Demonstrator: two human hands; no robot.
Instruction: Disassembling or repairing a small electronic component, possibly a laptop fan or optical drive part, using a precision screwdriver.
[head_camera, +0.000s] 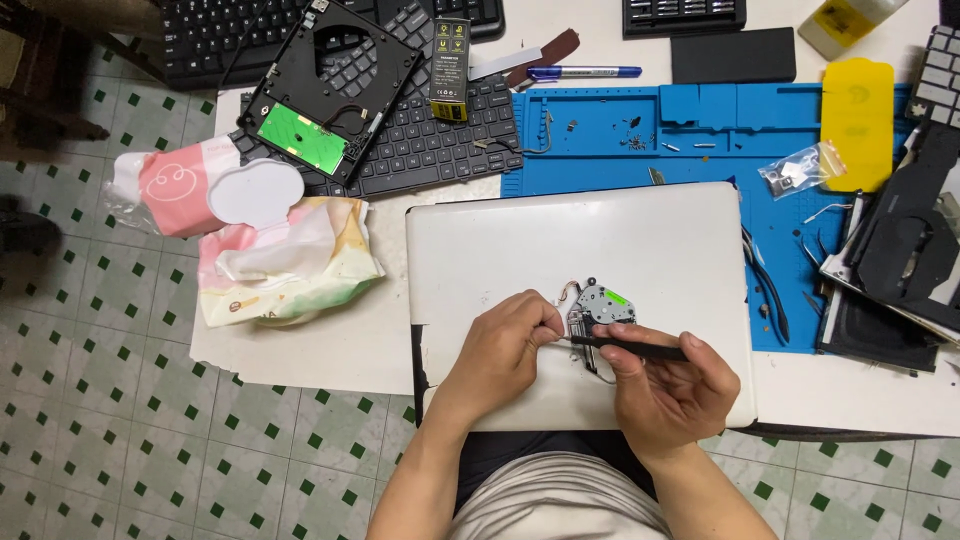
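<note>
Low in the frame's centre, the left hand (503, 345) pinches the left edge of a small metal drive mechanism (598, 306) with a green patch and thin wires, fingers closed on it. Just right of it, the right hand (668, 385) is clamped around a slim black tool (632, 347), whose tip touches the mechanism. Both rest on a white laptop lid (560, 235) lying flat at the table's near edge. Right of the lid, cutters (765, 285) lie on a blue repair mat (700, 135). To the left sit a wet-wipe pack (285, 262) and a pink packet (165, 187). Farther up, an opened black casing with a green board (325, 90) lies on a black keyboard (440, 140); a blue pen (585, 72) is beyond.
</note>
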